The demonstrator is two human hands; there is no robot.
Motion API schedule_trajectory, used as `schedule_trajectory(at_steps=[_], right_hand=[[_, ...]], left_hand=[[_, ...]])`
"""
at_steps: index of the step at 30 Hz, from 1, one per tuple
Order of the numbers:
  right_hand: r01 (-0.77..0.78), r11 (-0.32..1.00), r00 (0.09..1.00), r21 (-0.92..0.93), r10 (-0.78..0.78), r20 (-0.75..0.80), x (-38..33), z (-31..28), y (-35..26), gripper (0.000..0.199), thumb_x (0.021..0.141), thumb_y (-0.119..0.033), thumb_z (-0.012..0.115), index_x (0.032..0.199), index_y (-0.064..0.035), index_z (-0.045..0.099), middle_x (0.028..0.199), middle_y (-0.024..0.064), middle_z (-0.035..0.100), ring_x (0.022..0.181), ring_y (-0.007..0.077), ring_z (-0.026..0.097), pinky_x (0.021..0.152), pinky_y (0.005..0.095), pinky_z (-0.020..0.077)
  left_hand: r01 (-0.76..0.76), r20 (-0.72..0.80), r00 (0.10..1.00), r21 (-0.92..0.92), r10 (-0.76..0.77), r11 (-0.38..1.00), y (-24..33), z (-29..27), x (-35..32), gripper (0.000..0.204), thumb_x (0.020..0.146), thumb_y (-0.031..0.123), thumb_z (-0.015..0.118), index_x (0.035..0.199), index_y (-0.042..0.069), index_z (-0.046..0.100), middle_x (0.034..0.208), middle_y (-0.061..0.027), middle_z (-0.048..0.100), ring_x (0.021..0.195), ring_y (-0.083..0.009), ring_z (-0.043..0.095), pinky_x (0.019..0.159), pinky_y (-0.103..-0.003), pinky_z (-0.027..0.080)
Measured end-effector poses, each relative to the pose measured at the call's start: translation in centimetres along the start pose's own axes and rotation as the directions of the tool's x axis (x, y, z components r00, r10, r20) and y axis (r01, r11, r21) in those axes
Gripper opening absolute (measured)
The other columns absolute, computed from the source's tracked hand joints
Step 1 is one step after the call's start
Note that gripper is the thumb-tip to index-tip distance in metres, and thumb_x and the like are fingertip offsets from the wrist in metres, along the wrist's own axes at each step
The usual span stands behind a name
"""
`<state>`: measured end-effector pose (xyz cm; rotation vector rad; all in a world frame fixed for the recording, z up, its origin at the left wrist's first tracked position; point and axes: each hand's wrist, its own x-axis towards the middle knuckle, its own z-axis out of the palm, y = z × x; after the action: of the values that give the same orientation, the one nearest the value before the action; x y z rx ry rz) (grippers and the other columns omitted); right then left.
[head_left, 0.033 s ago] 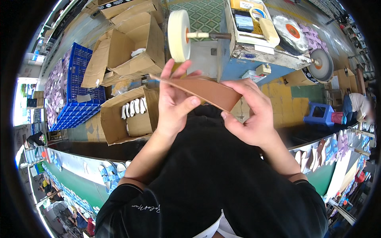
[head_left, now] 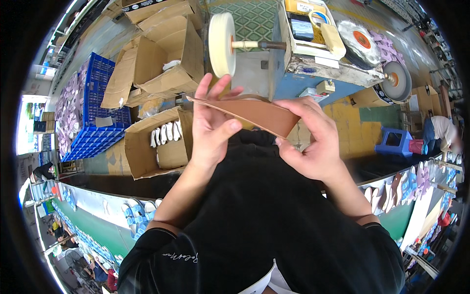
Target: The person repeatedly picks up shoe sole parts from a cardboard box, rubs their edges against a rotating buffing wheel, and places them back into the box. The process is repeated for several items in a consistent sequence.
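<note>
A thin, curved brown insole is held up in front of my chest, tilted with its narrow tip toward the left. My right hand grips its broad right end, fingers over the upper edge and thumb at the lower corner. The fingers of my left hand are stretched out and spread behind the insole's left part. Its thumb lies close to the lower edge; whether it presses on the insole I cannot tell.
Beyond my hands, a cream wheel on a shaft projects from a blue machine. At left stand an open carton with white sole-shaped pieces and a blue crate. Behind me runs a green conveyor with sandals. A blue stool stands right.
My left hand has shifted slightly left, and the insole's left tip has dropped a little. My right hand keeps its grip, moving only slightly right.
</note>
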<state>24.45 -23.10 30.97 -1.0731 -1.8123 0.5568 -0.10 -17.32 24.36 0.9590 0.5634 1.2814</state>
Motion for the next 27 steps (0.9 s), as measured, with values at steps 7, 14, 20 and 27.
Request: schedule_trajectory(at_steps=[7, 14, 20, 27], right_hand=[[0.008, 1.000, 1.000, -0.010, -0.008, -0.028, 1.2, 0.2, -0.1, 0.059, 0.079, 0.002, 0.083, 0.137, -0.0041, 0.075, 0.121, 0.0161, 0.079, 0.109, 0.0377, 0.072, 0.097, 0.0448, 0.0595], [0.049, 0.998, 0.997, 0.028, -0.050, 0.062, 1.9, 2.1, -0.6, 0.058, 0.080, 0.003, 0.083, 0.137, -0.0045, 0.075, 0.127, 0.0159, 0.080, 0.117, 0.0389, 0.074, 0.103, 0.0462, 0.0592], [0.011, 0.998, 0.998, 0.055, -0.014, 0.056, 1.8, 2.3, -0.4, 0.060, 0.081, 0.005, 0.085, 0.139, -0.0027, 0.073, 0.131, 0.0160, 0.080, 0.120, 0.0387, 0.075, 0.107, 0.0464, 0.0589], [-0.110, 0.989, 0.991, 0.097, 0.102, 0.088, 1.5, 3.0, -0.1, 0.060, 0.085, 0.000, 0.087, 0.142, -0.0011, 0.071, 0.131, 0.0176, 0.077, 0.120, 0.0366, 0.074, 0.105, 0.0445, 0.0586]], left_hand=[[0.017, -0.086, 0.996, 0.087, -0.009, 0.996, 2.0, -2.9, -1.5, 0.120, 0.087, 0.004, 0.099, 0.181, 0.017, 0.027, 0.180, -0.0186, 0.040, 0.161, -0.0359, 0.051, 0.131, -0.053, 0.049], [-0.085, 0.002, 0.996, -0.041, 0.085, 0.996, 2.0, -1.3, -2.0, 0.114, 0.091, -0.007, 0.093, 0.176, 0.027, 0.025, 0.175, -0.0214, 0.040, 0.152, -0.0368, 0.060, 0.124, -0.053, 0.057], [-0.100, -0.003, 0.995, -0.058, 0.100, 0.993, 2.7, -1.0, -1.7, 0.110, 0.095, -0.004, 0.091, 0.176, 0.027, 0.024, 0.172, -0.0284, 0.047, 0.148, -0.0376, 0.064, 0.124, -0.054, 0.055], [0.006, -0.041, 0.999, -0.145, -0.012, 0.989, 1.9, -0.5, -1.6, 0.104, 0.105, -0.005, 0.081, 0.176, 0.032, 0.015, 0.169, -0.0277, 0.043, 0.150, -0.0384, 0.061, 0.118, -0.057, 0.061]])
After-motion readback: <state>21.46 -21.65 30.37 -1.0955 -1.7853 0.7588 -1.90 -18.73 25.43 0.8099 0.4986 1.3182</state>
